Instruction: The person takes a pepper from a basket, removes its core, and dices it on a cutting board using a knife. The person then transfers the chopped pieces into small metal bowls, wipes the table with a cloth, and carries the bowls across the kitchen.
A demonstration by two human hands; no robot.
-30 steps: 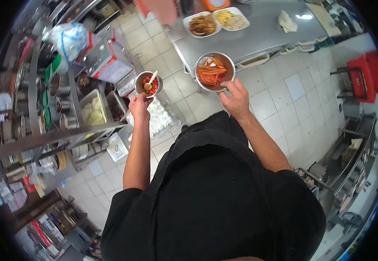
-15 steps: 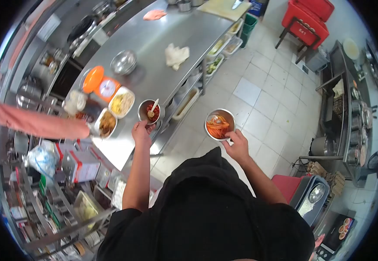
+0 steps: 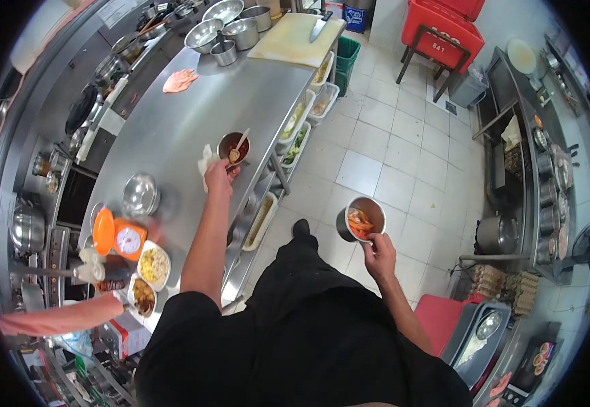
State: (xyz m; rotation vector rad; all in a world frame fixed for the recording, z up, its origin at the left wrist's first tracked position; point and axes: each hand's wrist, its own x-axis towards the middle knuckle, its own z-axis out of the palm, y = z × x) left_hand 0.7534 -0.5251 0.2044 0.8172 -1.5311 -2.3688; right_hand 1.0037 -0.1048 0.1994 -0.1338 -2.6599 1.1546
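My left hand (image 3: 220,178) grips the rim of a small steel pot (image 3: 223,144) holding dark red sauce and a pale spoon (image 3: 241,140) that leans out. This pot is over the edge of the steel table, beside a crumpled white cloth (image 3: 206,163). My right hand (image 3: 380,258) is closed on the near rim of a second steel pot (image 3: 375,209), held over the tiled floor. Orange strips (image 3: 360,222) lie inside it, with something whitish among them.
On the steel table (image 3: 193,102) are a metal bowl (image 3: 141,195), an orange scale (image 3: 129,239), food containers (image 3: 154,265), a pink cloth (image 3: 180,81), several pots (image 3: 242,34), and a cutting board (image 3: 291,42) with a knife (image 3: 320,27). A red cooler (image 3: 444,34) stands at the back.
I have moved forward along the table, so the scale and bowls have shifted down and left. Both pots are still in my hands. My left hand is now next to the white cloth.
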